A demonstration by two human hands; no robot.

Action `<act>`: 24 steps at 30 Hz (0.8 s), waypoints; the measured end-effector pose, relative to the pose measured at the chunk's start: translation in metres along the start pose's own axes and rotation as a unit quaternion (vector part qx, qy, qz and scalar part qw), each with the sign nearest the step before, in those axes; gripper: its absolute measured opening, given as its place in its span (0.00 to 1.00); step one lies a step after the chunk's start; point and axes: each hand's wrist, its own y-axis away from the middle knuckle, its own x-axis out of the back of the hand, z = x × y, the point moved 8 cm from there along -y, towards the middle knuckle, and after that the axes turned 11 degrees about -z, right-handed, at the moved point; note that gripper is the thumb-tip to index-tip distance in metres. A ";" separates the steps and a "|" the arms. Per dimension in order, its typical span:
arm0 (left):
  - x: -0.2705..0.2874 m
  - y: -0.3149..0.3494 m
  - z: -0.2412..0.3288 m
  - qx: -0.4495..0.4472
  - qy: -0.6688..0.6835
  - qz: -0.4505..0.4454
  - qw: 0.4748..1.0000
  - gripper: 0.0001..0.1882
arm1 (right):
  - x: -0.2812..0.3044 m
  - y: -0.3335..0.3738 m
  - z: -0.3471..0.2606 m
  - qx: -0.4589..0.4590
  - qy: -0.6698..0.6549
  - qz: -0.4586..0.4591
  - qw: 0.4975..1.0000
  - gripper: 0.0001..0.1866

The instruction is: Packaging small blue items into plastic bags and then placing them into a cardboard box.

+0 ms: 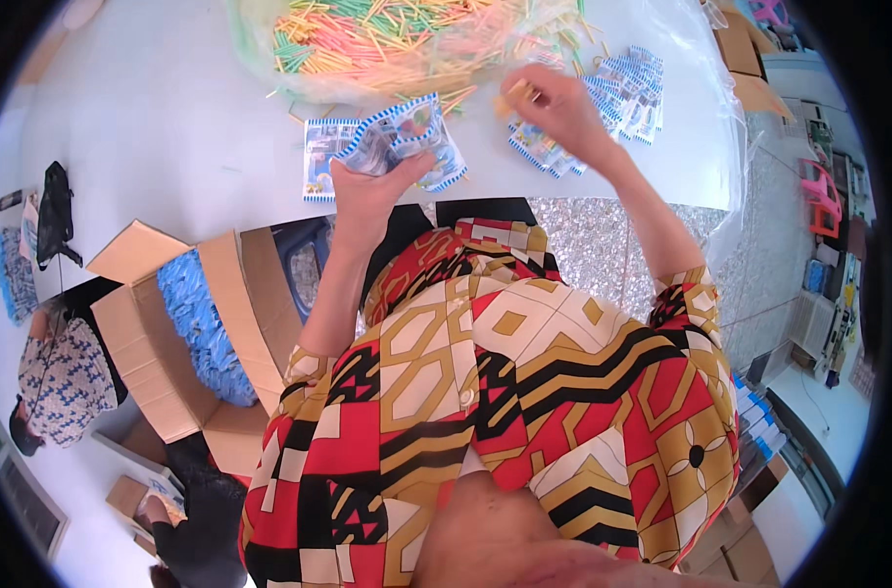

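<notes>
Patterned shirt (446,367), packet (418,123) between clamped left fingers (410,171), yellow sticks (516,93) between pinched right fingers (544,80)

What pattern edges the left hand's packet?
Blue and white stripes edge the packet, as the head view shows.

Two hands (558,108); one bag (255,44) of sticks (377,34), sticks beyond counting; one carton (137,338) of blue packets (206,333); two co-workers (69,377).

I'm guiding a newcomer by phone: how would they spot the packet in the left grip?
On the white table, find the clear bag of thin coloured sticks. Just below it in view, the left grip holds a blue-and-white packet. Unlike the fanned packets lying to the right, it is held and creased.
</notes>
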 end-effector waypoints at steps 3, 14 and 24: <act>-0.005 0.002 -0.002 0.003 0.014 0.000 1.000 0.16 | -0.029 0.013 0.011 0.040 0.091 0.002 0.995 0.05; -0.017 0.001 0.006 -0.020 -0.029 -0.053 0.998 0.15 | 0.033 -0.009 -0.072 0.062 -0.263 0.031 0.962 0.06; -0.017 0.000 0.008 -0.001 -0.070 -0.047 0.996 0.12 | 0.000 -0.020 -0.085 -0.046 -0.308 -0.145 0.939 0.06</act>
